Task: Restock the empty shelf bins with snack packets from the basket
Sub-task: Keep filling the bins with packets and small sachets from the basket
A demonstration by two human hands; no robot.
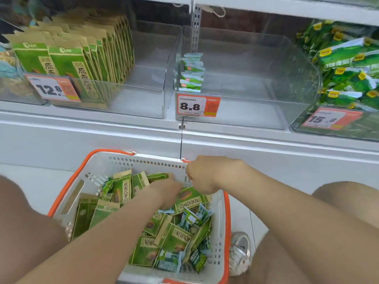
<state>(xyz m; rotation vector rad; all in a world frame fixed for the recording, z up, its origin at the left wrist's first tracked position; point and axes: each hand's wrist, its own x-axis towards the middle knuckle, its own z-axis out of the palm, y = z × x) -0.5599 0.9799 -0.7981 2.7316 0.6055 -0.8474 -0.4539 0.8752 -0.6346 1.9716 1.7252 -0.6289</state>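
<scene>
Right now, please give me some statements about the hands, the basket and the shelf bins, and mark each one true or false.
1. The left hand reaches into the basket among the loose packets. True.
2. The right hand holds a packet up at the shelf. False: it grips the basket's far rim.
3. The 8.8 bin is full. False: only a few small packets are stacked at its left wall.
4. The 12.8 bin holds a row of tall packets. True.
</scene>
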